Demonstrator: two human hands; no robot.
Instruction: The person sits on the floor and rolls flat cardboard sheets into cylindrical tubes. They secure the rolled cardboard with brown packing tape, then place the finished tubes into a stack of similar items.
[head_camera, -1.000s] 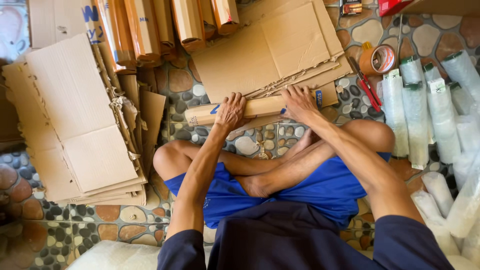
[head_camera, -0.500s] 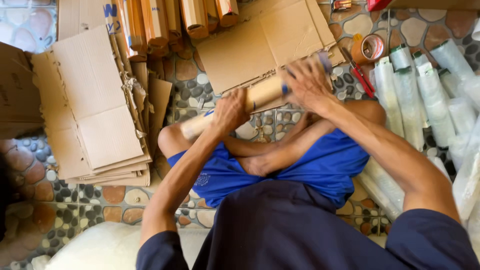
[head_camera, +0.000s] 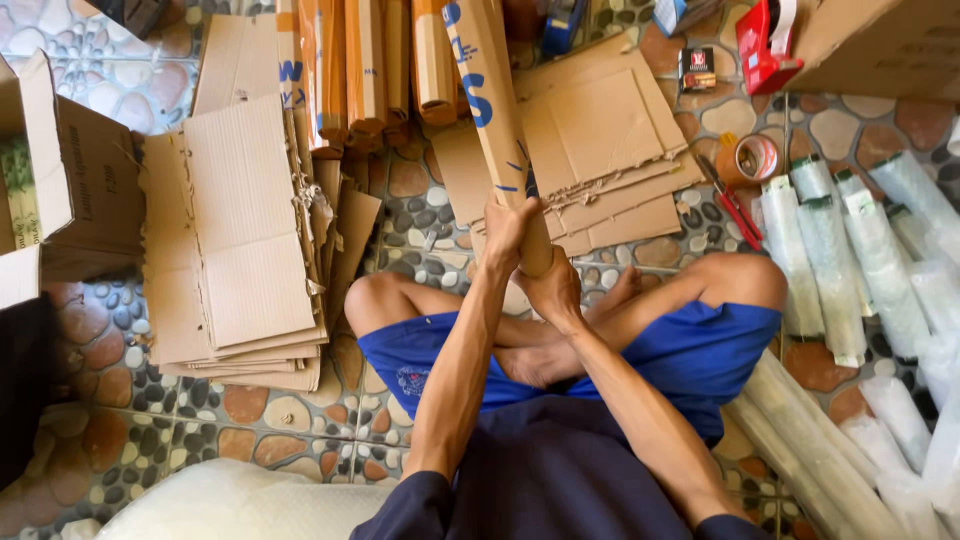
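Note:
I sit cross-legged on a pebble-patterned floor. A long rolled cardboard tube (head_camera: 487, 95) with blue print points away from me toward the top of the view. My left hand (head_camera: 508, 228) wraps around the tube a little above its near end. My right hand (head_camera: 553, 290) grips the near end just below it, so the two hands are stacked and touching. The tube's far end overlaps several similar rolled tubes (head_camera: 370, 70) lying side by side at the top.
A stack of flat cardboard sheets (head_camera: 240, 240) lies to my left, and more sheets (head_camera: 600, 150) ahead. Plastic-wrapped rolls (head_camera: 850, 270) lie at the right. A tape roll (head_camera: 752, 158), red scissors (head_camera: 735, 212), a red tape dispenser (head_camera: 765, 45) and an open carton (head_camera: 70, 170) are around.
The tube has swung from lying crosswise in front of my knees to pointing straight away from me. Both hands slid together at its near end.

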